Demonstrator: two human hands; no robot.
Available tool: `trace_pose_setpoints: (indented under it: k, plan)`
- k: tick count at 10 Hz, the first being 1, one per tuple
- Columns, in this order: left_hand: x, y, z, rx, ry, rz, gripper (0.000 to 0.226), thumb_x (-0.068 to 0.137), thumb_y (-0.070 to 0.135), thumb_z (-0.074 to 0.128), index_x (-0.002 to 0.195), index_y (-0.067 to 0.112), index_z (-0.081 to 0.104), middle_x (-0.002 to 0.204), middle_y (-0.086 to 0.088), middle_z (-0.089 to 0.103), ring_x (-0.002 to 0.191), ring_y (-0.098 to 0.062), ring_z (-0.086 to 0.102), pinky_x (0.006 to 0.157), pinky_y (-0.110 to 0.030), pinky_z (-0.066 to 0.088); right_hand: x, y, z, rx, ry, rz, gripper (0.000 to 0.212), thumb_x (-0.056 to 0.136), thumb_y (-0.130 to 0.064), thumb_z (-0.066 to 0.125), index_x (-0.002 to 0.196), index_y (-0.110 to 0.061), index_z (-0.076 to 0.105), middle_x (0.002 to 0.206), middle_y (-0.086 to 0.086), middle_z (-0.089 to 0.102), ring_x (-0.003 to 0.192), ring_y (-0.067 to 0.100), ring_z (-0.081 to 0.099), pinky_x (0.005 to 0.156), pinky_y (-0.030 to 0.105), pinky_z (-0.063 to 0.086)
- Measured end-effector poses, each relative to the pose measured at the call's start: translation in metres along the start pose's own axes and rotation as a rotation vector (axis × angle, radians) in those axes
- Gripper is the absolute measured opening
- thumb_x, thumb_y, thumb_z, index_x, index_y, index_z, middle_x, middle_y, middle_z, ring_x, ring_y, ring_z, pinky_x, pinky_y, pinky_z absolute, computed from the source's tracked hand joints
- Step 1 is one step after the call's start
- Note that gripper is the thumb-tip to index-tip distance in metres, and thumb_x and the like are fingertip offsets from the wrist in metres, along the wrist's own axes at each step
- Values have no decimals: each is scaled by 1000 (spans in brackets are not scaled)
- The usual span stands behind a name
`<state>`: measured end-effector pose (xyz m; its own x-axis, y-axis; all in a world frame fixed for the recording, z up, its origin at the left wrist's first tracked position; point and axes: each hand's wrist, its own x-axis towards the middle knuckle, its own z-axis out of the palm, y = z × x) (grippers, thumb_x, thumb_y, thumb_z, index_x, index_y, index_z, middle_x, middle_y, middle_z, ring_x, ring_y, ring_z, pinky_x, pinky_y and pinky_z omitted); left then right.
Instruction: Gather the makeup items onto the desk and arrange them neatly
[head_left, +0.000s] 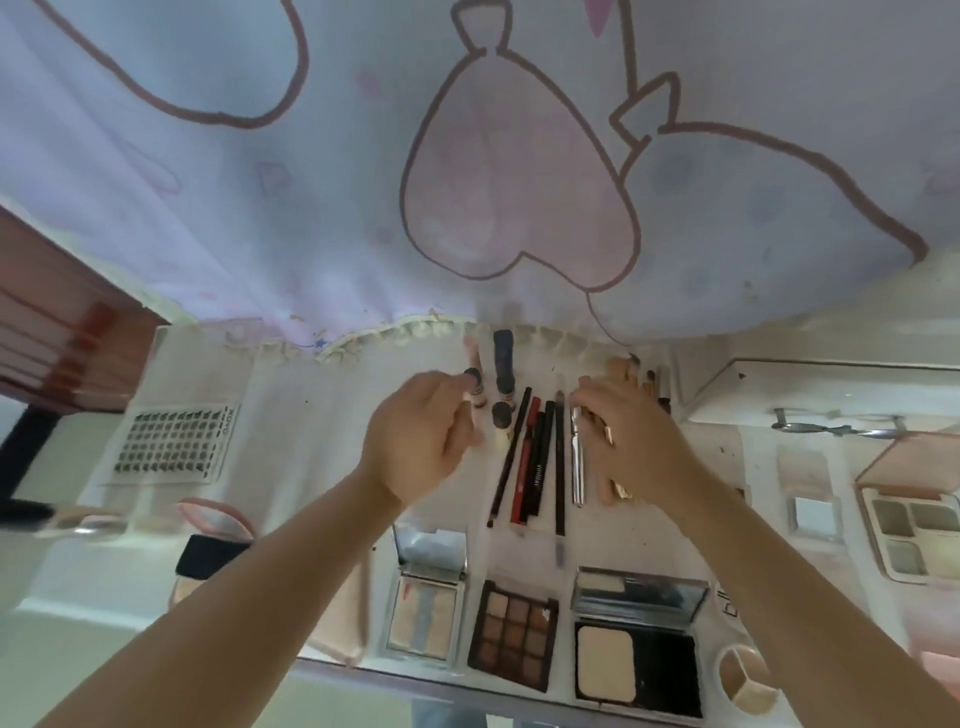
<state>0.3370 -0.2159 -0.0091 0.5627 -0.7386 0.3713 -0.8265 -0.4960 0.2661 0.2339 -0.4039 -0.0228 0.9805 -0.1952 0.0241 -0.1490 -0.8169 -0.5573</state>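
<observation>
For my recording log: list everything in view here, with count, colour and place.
Desk: one, white, below the curtain.
Curtain: one, pale lilac with pink heart outlines, behind.
Pencils and liners: about five, black and red, centre row.
Silver tube: one, beside the pencils.
Eyeshadow palette: one, brown, front edge.
Powder compact: one, black, front right.
Highlighter compact: one, silver, front centre-left.
Lash tray: one, clear, left.
Brushes: several, tan-handled, back right.
Left hand: pinches a pink tube with a dark cap.
Right hand: rests on gold sticks.
</observation>
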Motion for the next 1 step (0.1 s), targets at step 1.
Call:
trace_pose_setpoints:
  k: [1]
  plan:
    - [1, -40, 10, 112, -204, -598, 40, 87, 8, 46, 125, -5, 44, 123, -24, 51, 114, -38, 48, 88, -42, 44, 26, -24, 9, -25, 23, -54, 27, 89, -14, 48, 114, -10, 56, 118, 4, 56, 114, 17, 47, 91, 18, 29]
